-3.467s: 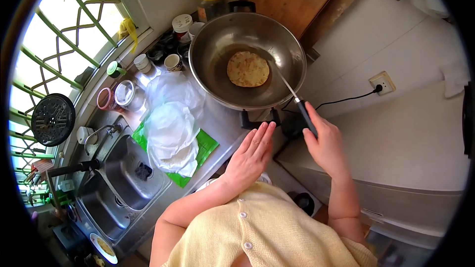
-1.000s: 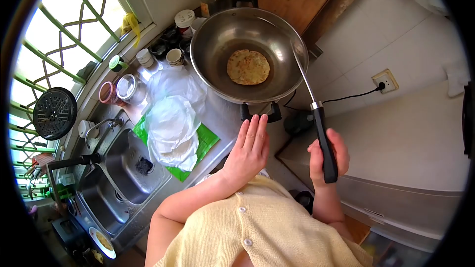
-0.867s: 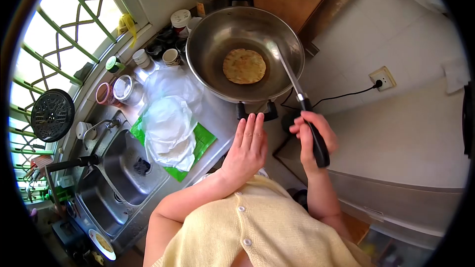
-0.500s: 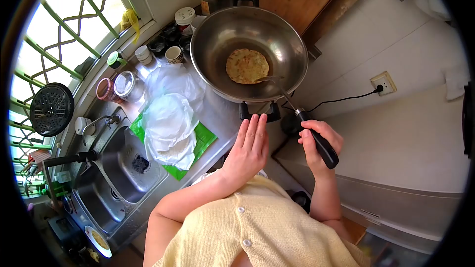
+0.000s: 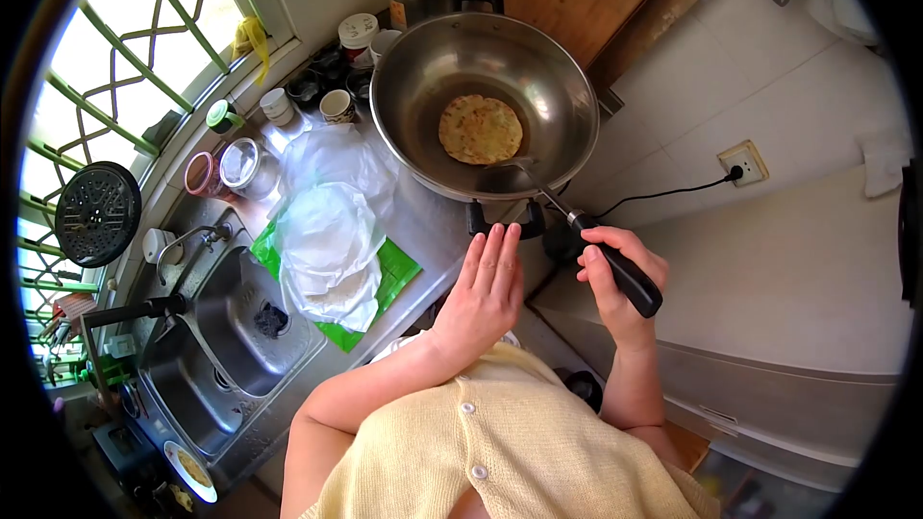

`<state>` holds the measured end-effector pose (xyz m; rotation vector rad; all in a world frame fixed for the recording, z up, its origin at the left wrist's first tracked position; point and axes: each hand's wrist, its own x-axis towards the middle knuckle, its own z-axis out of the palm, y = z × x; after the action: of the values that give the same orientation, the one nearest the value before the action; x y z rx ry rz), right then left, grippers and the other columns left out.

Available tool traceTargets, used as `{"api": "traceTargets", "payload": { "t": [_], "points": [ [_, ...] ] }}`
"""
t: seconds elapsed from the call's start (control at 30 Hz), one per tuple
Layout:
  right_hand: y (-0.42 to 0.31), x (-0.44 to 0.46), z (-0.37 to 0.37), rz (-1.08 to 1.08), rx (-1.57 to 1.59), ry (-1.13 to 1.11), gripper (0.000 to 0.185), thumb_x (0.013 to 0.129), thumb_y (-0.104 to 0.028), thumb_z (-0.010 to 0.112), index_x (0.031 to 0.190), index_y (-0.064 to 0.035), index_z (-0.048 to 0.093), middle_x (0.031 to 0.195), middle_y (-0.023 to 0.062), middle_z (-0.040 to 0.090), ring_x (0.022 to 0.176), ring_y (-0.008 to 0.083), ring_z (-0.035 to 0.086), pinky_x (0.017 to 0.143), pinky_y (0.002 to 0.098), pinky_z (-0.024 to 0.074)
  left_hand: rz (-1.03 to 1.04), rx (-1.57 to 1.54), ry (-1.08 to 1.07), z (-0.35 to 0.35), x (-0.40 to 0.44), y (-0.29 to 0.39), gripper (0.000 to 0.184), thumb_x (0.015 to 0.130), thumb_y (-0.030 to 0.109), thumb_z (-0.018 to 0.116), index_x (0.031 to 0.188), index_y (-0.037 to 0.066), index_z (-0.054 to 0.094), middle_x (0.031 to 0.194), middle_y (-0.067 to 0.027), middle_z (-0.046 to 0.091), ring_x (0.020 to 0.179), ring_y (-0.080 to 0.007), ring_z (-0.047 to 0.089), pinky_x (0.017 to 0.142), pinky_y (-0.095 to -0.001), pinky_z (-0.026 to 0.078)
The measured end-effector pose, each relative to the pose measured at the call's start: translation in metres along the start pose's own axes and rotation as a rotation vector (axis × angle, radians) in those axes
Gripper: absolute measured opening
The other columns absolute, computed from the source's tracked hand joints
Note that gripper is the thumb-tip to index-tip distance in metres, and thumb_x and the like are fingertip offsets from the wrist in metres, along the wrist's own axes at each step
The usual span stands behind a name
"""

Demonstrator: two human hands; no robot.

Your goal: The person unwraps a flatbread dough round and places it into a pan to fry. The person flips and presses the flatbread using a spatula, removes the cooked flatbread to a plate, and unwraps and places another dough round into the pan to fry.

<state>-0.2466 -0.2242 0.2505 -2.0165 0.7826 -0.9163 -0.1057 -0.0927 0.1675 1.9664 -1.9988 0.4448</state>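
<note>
A golden, speckled pancake [image 5: 480, 130] lies flat at the bottom of a large steel wok [image 5: 409, 67]. My right hand [image 5: 625, 274] is closed around the black handle of a spatula [image 5: 553, 194]. The spatula's metal blade rests inside the wok, close to the pancake's lower edge. My left hand [image 5: 484, 286] is stretched out flat, fingers straight, beside the wok's near black handle [image 5: 507, 221]. Whether its fingertips touch that handle I cannot tell. Nothing is in the left hand.
Crumpled white plastic sheets [image 5: 332, 240] lie on a green bag [image 5: 396, 274] left of the wok. Further left is a double steel sink [image 5: 252, 327]. Jars and cups [image 5: 336, 106] line the window side. A cord runs to a wall socket [image 5: 743, 165].
My right hand has shifted the spatula slightly, and its blade has drawn back from the pancake's edge toward me. The left hand stays nearly still.
</note>
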Motion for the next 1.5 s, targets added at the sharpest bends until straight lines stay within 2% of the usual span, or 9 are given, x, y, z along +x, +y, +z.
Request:
{"api": "traceTargets", "payload": {
  "t": [0.23,0.33,0.53,0.6,0.77,0.9,1.13,1.3,1.5],
  "points": [
    [-0.032,0.012,-0.010,0.054,-0.116,-0.185,0.014,0.087,-0.006,0.076,0.100,-0.0024,0.070,0.078,0.0089,0.072,0.064,0.0167,0.070,0.060,0.0288,0.0532,0.000,0.001,-0.002,-0.001,0.001,0.000,0.036,0.088,0.013,0.062,0.116,-0.009,0.066,0.148,-0.0329,0.050,0.137,-0.0455,0.052,0.115,-0.0553,0.044],
    [-0.029,0.017,-0.013,-0.026,-0.203,-0.202,0.016,0.087,-0.005,0.076,0.102,-0.0028,0.071,0.081,0.0104,0.074,0.065,0.0200,0.071,0.062,0.0295,0.0543,0.002,0.001,-0.008,-0.002,0.001,0.000,0.036,0.088,0.013,0.062,0.116,-0.009,0.066,0.149,-0.0330,0.049,0.137,-0.0455,0.052,0.115,-0.0552,0.043],
    [-0.018,0.028,-0.003,-0.132,-0.126,-0.218,0.018,0.088,-0.002,0.073,0.107,-0.0023,0.073,0.089,0.0134,0.075,0.073,0.0222,0.073,0.067,0.0296,0.0555,0.007,0.017,-0.016,-0.003,0.001,-0.001,0.036,0.089,0.014,0.061,0.117,-0.008,0.066,0.149,-0.0330,0.049,0.137,-0.0455,0.051,0.115,-0.0552,0.043],
    [-0.005,0.033,0.009,-0.073,-0.049,-0.165,0.018,0.088,-0.002,0.073,0.106,-0.0025,0.073,0.090,0.0139,0.075,0.074,0.0221,0.073,0.067,0.0296,0.0556,0.009,0.022,-0.022,-0.004,0.001,-0.001,0.036,0.089,0.014,0.061,0.117,-0.008,0.067,0.149,-0.0329,0.049,0.137,-0.0454,0.051,0.115,-0.0552,0.043],
    [0.017,0.037,0.026,-0.011,0.102,-0.077,0.013,0.093,-0.005,0.071,0.106,0.0003,0.073,0.081,0.0074,0.072,0.063,0.0113,0.069,0.061,0.0252,0.0531,0.015,0.027,-0.030,-0.002,0.000,-0.001,0.035,0.090,0.014,0.061,0.117,-0.007,0.067,0.148,-0.0332,0.050,0.137,-0.0455,0.051,0.115,-0.0553,0.043],
    [0.006,0.036,0.025,0.107,0.090,-0.029,0.011,0.095,-0.006,0.071,0.104,-0.0006,0.073,0.082,0.0066,0.073,0.064,0.0108,0.069,0.061,0.0252,0.0533,0.020,0.030,-0.031,-0.004,0.001,-0.002,0.036,0.089,0.014,0.061,0.117,-0.007,0.066,0.148,-0.0334,0.050,0.137,-0.0457,0.052,0.115,-0.0555,0.043],
    [0.021,0.032,0.038,-0.078,-0.003,-0.047,0.010,0.090,-0.005,0.074,0.100,-0.0014,0.073,0.088,0.0126,0.075,0.074,0.0230,0.073,0.068,0.0307,0.0570,0.015,0.027,-0.020,-0.003,0.001,-0.001,0.037,0.088,0.014,0.061,0.117,-0.008,0.066,0.147,-0.0333,0.051,0.136,-0.0459,0.052,0.115,-0.0559,0.044],
    [0.013,0.029,0.044,-0.162,-0.019,-0.020,0.010,0.090,-0.003,0.074,0.100,-0.0018,0.073,0.086,0.0126,0.074,0.074,0.0229,0.073,0.068,0.0311,0.0565,0.013,0.028,-0.024,-0.004,0.002,-0.001,0.036,0.089,0.014,0.062,0.118,-0.008,0.067,0.147,-0.0331,0.051,0.136,-0.0459,0.052,0.115,-0.0560,0.044],
    [0.023,0.034,0.052,-0.090,0.032,-0.083,0.010,0.090,-0.002,0.072,0.100,0.0000,0.072,0.089,0.0135,0.075,0.076,0.0232,0.074,0.071,0.0315,0.0569,0.018,0.031,-0.020,-0.003,0.001,-0.001,0.036,0.089,0.014,0.062,0.117,-0.008,0.067,0.147,-0.0330,0.051,0.136,-0.0460,0.052,0.115,-0.0561,0.044]
  ]
}}
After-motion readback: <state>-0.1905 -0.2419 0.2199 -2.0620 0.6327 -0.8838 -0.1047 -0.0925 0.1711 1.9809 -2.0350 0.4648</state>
